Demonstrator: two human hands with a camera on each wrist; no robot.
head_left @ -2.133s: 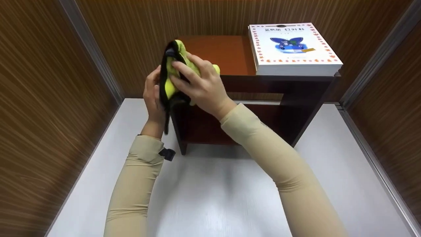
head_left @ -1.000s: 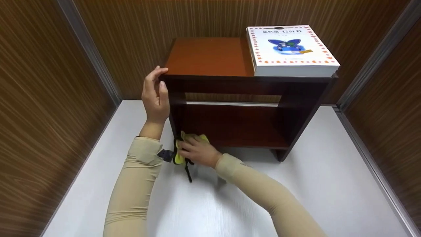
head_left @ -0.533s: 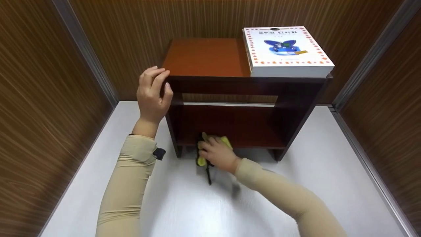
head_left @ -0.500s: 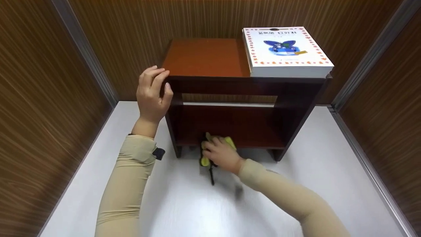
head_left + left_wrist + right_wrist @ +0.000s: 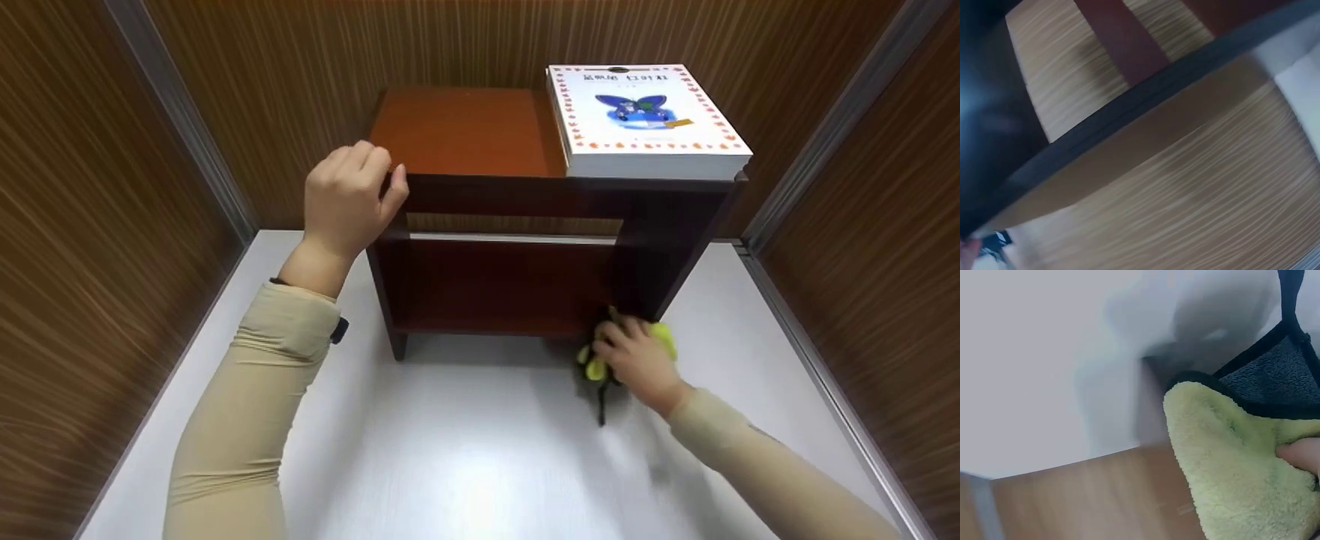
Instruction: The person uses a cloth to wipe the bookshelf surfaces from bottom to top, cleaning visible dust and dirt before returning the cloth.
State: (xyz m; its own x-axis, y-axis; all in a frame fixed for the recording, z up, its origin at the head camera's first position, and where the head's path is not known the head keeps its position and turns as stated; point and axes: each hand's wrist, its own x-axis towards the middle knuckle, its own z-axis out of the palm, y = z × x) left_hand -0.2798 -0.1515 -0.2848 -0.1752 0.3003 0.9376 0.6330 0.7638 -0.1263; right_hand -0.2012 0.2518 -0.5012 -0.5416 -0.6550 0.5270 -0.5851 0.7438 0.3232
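A small dark brown wooden shelf (image 5: 465,135) stands on the white floor. At its top left front corner my left hand (image 5: 345,199) grips the edge, fingers bent over the top and thumb in front. My right hand (image 5: 641,364) holds a fluffy yellow-green cleaning cloth (image 5: 1230,461) with a grey side, black trim and a black hanging loop. In the head view the cloth is bunched under the fingers at the right end of the lower board's front edge, beside the right leg. Whether it touches the wood is hidden by the hand.
A thick white book or stack of books (image 5: 637,112) with a butterfly cover lies on the right of the shelf top. Wood-grain walls (image 5: 67,225) with metal corner strips close in the left, back and right sides.
First both hands held the cloth above the shelf's left end. Then my left hand went to the top corner, while my right carried the cloth down and rightward along the lower front edge.
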